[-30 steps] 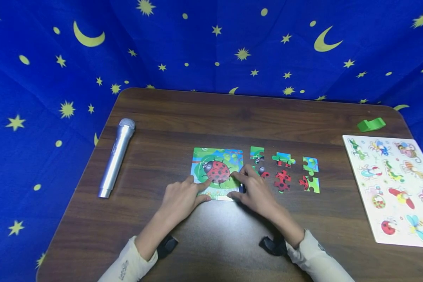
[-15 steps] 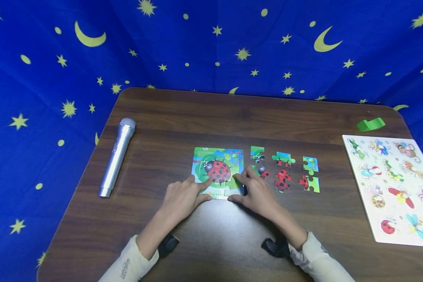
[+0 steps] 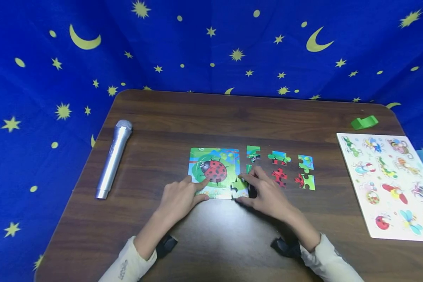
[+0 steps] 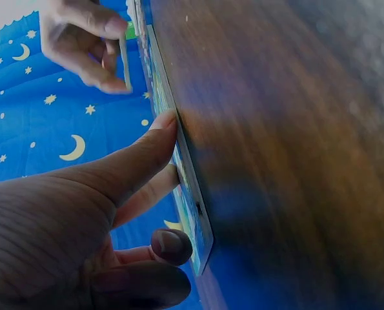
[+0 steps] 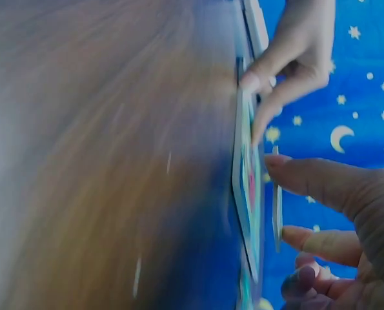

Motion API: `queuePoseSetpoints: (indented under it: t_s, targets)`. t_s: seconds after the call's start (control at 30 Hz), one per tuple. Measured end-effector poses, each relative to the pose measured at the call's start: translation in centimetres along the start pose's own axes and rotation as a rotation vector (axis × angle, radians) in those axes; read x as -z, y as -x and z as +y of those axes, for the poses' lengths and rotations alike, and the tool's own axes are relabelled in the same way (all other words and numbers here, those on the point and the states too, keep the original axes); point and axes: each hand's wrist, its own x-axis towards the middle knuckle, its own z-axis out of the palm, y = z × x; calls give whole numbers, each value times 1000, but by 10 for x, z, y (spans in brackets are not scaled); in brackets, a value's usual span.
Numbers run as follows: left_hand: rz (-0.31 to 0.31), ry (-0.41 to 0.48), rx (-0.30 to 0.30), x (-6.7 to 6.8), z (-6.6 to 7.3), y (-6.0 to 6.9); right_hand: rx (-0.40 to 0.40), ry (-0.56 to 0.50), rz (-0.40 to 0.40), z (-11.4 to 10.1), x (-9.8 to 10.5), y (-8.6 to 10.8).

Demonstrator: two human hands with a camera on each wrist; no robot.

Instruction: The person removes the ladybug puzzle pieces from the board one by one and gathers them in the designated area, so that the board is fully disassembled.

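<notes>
A square jigsaw puzzle [image 3: 213,172] with a red ladybug lies on the wooden table. My left hand [image 3: 178,197] rests at its left side. The index finger presses the picture and the thumb touches the near edge. With thumb and index finger, my right hand [image 3: 267,196] pinches a green and white puzzle piece [image 3: 240,188] at the puzzle's lower right corner. In the right wrist view this puzzle piece [image 5: 277,200] stands raised above the puzzle, apart from it. My right hand partly hides a loose piece behind it.
Several loose puzzle pieces [image 3: 279,157] lie in two rows right of the puzzle. A silver microphone [image 3: 114,159] lies on the left. A white board of insect pictures [image 3: 387,188] and a green plastic block [image 3: 364,122] are at the right. A blue starry curtain [image 3: 197,43] hangs behind.
My right hand has moved right, carrying the corner piece away from the puzzle. My left hand keeps its place on the puzzle. The head view has shifted slightly.
</notes>
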Motion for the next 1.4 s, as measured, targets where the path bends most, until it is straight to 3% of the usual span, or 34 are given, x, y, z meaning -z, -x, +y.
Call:
queuePoseSetpoints:
  t_s: [0.4,0.7,0.9,1.13,1.4]
  targets:
    - [-13,14,7,1,2,-2,-61,105,71,59,43,70]
    - [-6,45,22,3,0,-1,-105,140,95,86,57,102]
    - [-9,81,11,3,2,-4,-120,147,96,95,60,112]
    - [-7,108,6,7,-6,0,-144,161,79,94,59,110]
    - [39,77,47,8,-22,12,-66,131,103,77,53,92]
